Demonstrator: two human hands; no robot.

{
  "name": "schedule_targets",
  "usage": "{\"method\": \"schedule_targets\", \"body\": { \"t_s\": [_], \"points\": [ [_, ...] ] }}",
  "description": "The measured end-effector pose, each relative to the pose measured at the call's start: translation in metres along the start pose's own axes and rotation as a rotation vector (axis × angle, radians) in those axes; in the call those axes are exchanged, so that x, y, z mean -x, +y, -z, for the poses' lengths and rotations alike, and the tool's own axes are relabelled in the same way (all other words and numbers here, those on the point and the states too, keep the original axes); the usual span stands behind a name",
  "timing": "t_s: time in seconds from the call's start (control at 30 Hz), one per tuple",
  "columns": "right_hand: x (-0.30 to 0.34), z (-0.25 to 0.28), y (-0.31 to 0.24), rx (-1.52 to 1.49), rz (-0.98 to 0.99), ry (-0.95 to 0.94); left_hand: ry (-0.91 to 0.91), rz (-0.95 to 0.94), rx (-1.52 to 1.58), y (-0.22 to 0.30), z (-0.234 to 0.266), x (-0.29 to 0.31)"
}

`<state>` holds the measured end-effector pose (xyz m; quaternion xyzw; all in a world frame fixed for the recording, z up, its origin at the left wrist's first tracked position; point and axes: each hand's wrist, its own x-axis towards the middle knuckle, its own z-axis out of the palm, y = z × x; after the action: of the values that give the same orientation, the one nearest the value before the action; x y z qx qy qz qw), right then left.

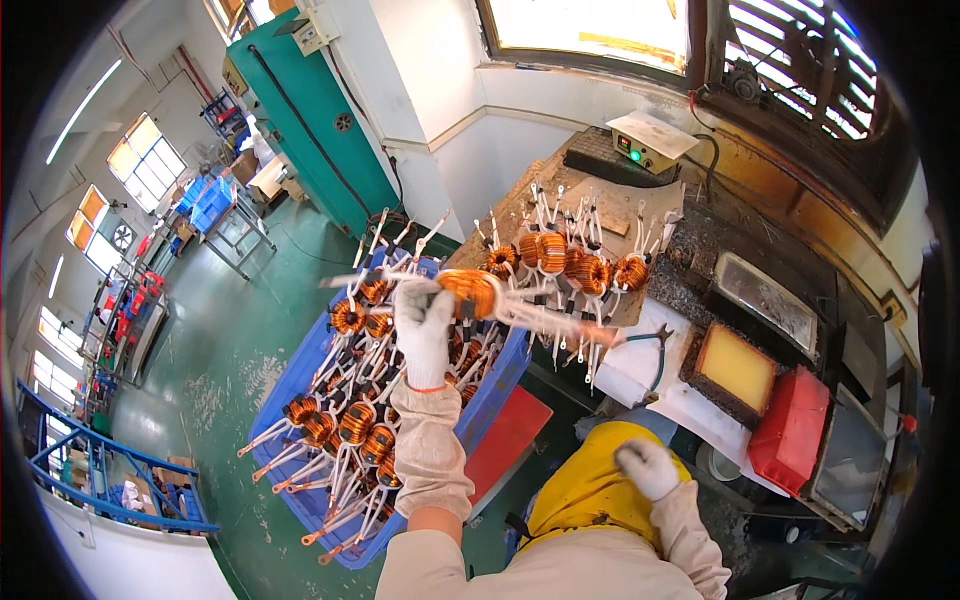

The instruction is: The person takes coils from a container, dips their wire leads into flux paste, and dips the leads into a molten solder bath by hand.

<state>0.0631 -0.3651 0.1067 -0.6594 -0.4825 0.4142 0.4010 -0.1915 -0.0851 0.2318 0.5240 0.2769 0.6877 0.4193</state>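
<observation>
My left hand (422, 335), in a white glove, is closed on a copper-wound toroid coil (468, 292) and holds it up over the blue bin. Its white-sleeved leads stretch out to both sides, blurred at the ends. Below, the blue bin (283, 375) is filled with similar coils (357, 423), their lug-ended leads sticking out. My right hand (648, 468), also gloved, hovers in front of the yellow apron (582, 485) with its fingers loosely curled and nothing visible in them.
More coils (552, 253) stand on the bench to the right of the bin. Beyond them sits a control box (650, 140) with a green light. Blue-handled pliers (660, 350), a tray of yellowish material (735, 372) and a red container (790, 430) line the right side.
</observation>
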Motion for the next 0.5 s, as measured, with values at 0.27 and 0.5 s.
{"method": "schedule_targets", "body": {
  "t_s": [0.27,0.5],
  "points": [
    [-0.005,0.072,-0.014,-0.629,0.073,0.49,-1.105,-0.303,-0.343,0.07,-0.08,0.03],
    [0.001,0.062,-0.064,-0.704,0.182,0.163,-1.434,-0.94,-0.627,0.092,-0.131,0.083]
  ]
}}
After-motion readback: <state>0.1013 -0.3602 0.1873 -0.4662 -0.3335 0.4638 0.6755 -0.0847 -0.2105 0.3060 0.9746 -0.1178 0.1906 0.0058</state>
